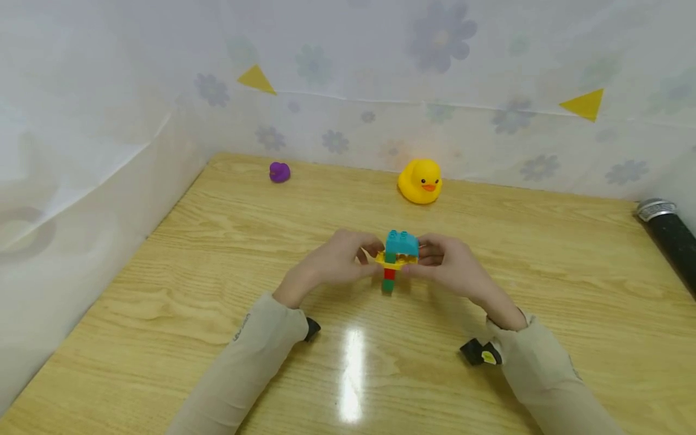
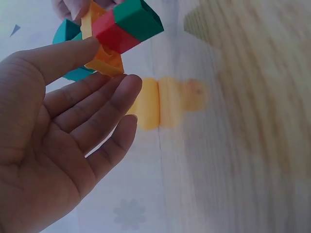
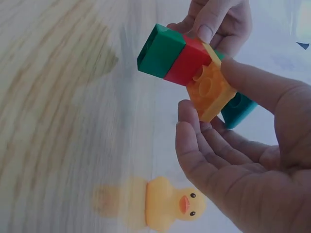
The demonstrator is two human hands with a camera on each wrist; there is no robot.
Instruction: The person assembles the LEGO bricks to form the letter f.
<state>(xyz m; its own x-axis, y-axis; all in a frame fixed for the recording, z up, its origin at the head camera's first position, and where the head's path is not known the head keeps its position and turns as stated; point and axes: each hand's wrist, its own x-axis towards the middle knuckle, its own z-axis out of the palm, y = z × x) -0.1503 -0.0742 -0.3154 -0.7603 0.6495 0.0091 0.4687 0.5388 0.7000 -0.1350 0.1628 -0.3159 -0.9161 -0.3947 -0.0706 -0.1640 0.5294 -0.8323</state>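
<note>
A small stack of toy building blocks is held upright between both hands over the middle of the table. It has a curved blue-teal block (image 1: 402, 244) on top, a yellow wing-like piece (image 3: 209, 94) below, then a red block (image 2: 115, 33) and a green block (image 2: 138, 20) at the bottom. Another green block shows under the blue one. My left hand (image 1: 339, 260) pinches the yellow piece's left end, thumb on its near side. From the right, my right hand (image 1: 448, 264) grips its other end with thumb and fingers. Several fingertips are hidden behind the blocks.
A yellow rubber duck (image 1: 420, 182) stands beyond the hands near the table's back edge. Farther left sits a small purple duck (image 1: 280, 173). A black microphone (image 1: 671, 232) lies at the right side. Flower-patterned sheeting (image 1: 337, 121) hangs behind the wooden table (image 1: 179, 290).
</note>
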